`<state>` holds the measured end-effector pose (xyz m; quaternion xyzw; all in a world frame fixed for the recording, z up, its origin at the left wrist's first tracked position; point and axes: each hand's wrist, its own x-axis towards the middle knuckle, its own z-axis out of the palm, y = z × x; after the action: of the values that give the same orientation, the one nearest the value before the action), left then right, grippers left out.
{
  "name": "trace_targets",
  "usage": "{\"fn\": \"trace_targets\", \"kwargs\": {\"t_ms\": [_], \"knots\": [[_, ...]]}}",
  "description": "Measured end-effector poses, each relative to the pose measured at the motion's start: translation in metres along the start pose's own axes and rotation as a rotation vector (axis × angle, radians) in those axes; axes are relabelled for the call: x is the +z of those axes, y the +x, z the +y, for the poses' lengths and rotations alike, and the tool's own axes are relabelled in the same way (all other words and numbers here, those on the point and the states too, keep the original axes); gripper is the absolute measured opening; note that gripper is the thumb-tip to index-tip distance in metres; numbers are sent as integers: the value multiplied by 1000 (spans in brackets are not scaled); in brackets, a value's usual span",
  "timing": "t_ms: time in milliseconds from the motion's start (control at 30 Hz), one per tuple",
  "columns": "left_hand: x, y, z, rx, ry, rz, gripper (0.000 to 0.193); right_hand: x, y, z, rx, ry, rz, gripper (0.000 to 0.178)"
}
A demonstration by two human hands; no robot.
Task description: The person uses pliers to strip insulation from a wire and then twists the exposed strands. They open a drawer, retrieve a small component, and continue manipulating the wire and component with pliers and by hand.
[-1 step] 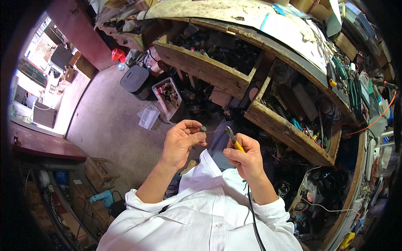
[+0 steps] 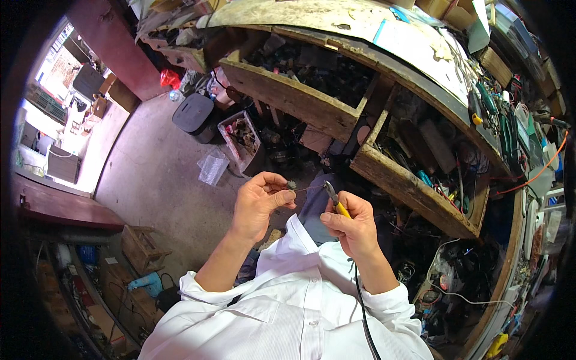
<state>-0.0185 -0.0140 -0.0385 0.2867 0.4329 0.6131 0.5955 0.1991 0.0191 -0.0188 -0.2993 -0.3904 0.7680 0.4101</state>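
Note:
Between the thumb and fingers of my left hand (image 2: pixel 261 203) is a small dark round part (image 2: pixel 291 185). A thin reddish wire (image 2: pixel 309 188) runs from it toward the right. My right hand (image 2: pixel 353 223) is closed around yellow-handled pliers (image 2: pixel 337 202), whose metal jaws meet the wire's far end. Whether the jaws grip or cut the wire is too small to tell. Both hands are held up in front of my white shirt, a short way apart, with the wire spanning the gap.
Two open wooden drawers (image 2: pixel 294 99) full of parts jut from the workbench (image 2: pixel 336 18) ahead. Hand tools (image 2: pixel 489 99) crowd its right end. On the floor stand a dark bin (image 2: pixel 193 114) and a box of scraps (image 2: pixel 243 168), near bubble wrap (image 2: pixel 213 167). A wooden stool (image 2: pixel 143 249) is at lower left.
The small dark part has turned slightly in my left fingers. Both hands and the pliers stay practically where they were.

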Motion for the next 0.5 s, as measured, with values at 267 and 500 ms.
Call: {"fn": "trace_targets", "kwargs": {"t_ms": [267,500], "knots": [[0,-8,9,290,566,-115,18,-5,5,-8,63,95,145,34],[5,-5,26,474,902,-146,20,-5,6,-1,5,131,149,32]]}}
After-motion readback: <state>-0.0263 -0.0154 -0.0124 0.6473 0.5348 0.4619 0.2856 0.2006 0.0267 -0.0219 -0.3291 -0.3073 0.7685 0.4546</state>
